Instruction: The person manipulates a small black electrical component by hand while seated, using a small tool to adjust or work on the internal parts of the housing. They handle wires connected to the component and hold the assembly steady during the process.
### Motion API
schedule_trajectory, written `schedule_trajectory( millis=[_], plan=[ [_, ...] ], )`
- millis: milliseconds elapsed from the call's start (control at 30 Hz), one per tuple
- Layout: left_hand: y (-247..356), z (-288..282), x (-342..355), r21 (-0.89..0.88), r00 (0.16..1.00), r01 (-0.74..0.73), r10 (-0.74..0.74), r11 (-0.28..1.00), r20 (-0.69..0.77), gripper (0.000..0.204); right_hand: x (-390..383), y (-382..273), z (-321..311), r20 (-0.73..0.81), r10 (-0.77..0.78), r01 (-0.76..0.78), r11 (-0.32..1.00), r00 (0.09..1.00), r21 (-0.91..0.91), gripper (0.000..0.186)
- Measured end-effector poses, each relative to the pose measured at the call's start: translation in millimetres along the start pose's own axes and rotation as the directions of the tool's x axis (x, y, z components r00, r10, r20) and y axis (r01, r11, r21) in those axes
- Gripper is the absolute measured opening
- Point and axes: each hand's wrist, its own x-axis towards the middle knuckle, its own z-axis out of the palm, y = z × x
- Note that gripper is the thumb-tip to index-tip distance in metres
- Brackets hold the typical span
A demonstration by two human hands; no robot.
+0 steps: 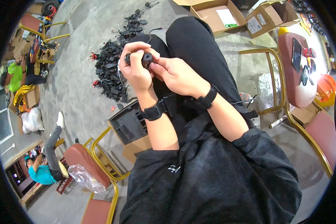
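Left grip (pixel 138 72) holds black block (pixel 147 57) near box (pixel 138 146) containing black material (pixel 130 125).

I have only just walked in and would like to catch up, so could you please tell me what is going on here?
A person in black clothes is handling a small black part above the lap. The left hand is wrapped around it, and the fingers of the right hand work close against its side; exactly what they pinch is hidden. A pile of black parts with cables lies on the floor beyond, to the left.
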Motion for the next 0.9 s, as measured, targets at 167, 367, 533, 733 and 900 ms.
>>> schedule_trajectory(
  millis=[167,367,533,733,900],
  plan=[
    [11,11,-2,0.083,0.999,0.019,-0.016,0.996,-0.038,0.015,-8,-5,-6,-0.021,-0.054,0.054,0.998,0.998,0.012,0.026],
    [34,27,-11,0.016,0.993,0.030,-0.028,0.999,-0.111,0.016,-12,-14,-14,0.012,-0.065,0.064,0.996,0.998,0.065,0.025],
    [54,37,-27,0.083,0.994,0.054,-0.046,0.995,-0.095,0.012,-17,-24,-24,0.108,-0.043,0.002,0.934,0.993,0.358,0.025],
    [10,-2,-7,0.176,0.982,0.112,-0.081,0.978,-0.173,0.012,-8,-18,4,0.081,0.077,-0.059,0.976,0.994,-0.209,0.025],
    [-4,-36,11,0.033,0.951,0.109,-0.095,0.993,-0.293,0.017,3,-15,18,0.185,0.048,-0.002,0.971,0.982,-0.240,0.024]
  ],
)
